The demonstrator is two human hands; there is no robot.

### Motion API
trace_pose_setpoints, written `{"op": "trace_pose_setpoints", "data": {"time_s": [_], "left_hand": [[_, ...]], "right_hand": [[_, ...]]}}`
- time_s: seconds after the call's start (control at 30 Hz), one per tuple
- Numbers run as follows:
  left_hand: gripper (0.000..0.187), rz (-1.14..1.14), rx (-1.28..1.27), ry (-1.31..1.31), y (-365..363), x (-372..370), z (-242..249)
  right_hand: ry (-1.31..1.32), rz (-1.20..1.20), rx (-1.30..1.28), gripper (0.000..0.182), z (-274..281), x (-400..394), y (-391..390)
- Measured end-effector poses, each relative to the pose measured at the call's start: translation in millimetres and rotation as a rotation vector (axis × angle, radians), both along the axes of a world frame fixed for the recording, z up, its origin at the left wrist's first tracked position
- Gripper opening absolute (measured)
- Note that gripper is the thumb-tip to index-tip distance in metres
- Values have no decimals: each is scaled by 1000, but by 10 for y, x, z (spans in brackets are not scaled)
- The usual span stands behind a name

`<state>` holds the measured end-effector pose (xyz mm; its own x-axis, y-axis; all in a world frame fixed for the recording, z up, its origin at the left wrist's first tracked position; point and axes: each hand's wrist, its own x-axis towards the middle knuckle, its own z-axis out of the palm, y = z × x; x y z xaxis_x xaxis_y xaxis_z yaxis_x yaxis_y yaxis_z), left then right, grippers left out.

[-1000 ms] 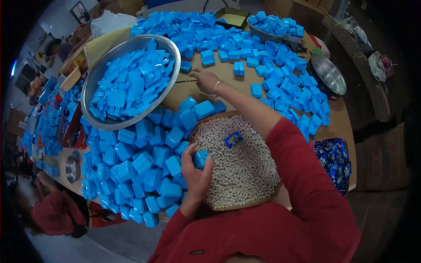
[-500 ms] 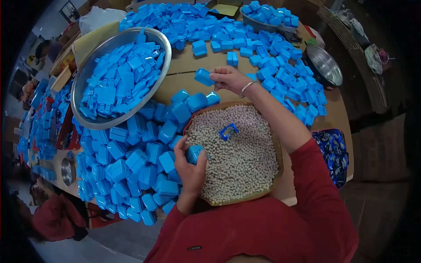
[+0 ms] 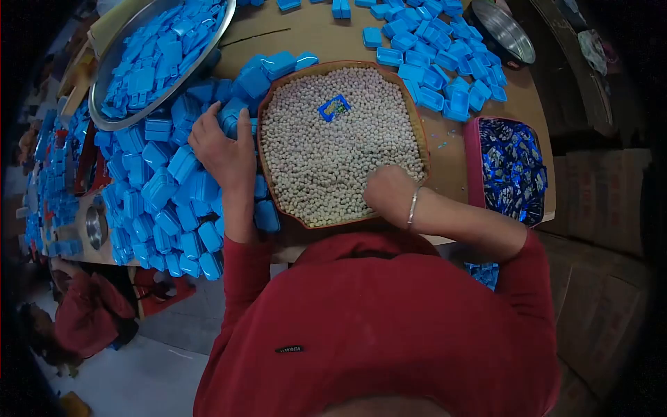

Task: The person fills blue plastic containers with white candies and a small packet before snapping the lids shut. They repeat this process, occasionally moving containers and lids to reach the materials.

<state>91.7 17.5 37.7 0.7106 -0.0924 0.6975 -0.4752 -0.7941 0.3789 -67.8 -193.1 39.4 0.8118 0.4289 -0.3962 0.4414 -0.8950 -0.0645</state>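
Observation:
My left hand (image 3: pixel 226 149) is at the right edge of a heap of closed blue plastic boxes (image 3: pixel 163 187), thumb and fingers around one small blue box (image 3: pixel 231 117). Beside it stands a wide tray (image 3: pixel 424 149) filled with small pale round beads (image 3: pixel 333 160). Down on the beads, near the tray's lower right side, my right hand (image 3: pixel 391 193) is curled like a fist. Its fingertips are hidden, so what it holds cannot be made out. A small blue packet with a printed picture (image 3: pixel 334 108) lies on the beads.
A large metal basin (image 3: pixel 226 28) of flat blue pieces is at upper left. Open blue box halves (image 3: pixel 431 52) lie scattered at upper right, near a metal bowl (image 3: pixel 507 31). A pink-edged box (image 3: pixel 475 167) of shiny blue packets stands right. Another person (image 3: pixel 94 313) is at lower left.
My right hand came down from above the tray into the beads, and the blue box it held no longer shows there. My left hand moved from the tray's edge to the heap. The view tilted down.

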Motion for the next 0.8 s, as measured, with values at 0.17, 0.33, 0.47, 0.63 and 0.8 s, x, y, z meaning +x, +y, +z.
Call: {"op": "trace_pose_setpoints", "data": {"time_s": [0.17,0.33,0.47,0.63,0.8], "left_hand": [[37,-6,90,88,88,52,-103],[34,-15,91,62,143,-8,26],[32,-231,-219,344,96,-442,295],[35,-749,-935,1473,-279,-860,168],[34,-834,-1183,1597,-235,-792,-203]], "right_hand": [[-359,72,267,10,-348,105,275],[-411,-26,614,10,-408,261,57],[-385,-262,1091,13,-232,82,-60],[-499,-217,1061,13,-119,54,7],[-437,-394,1221,23,-86,28,-29]]}}
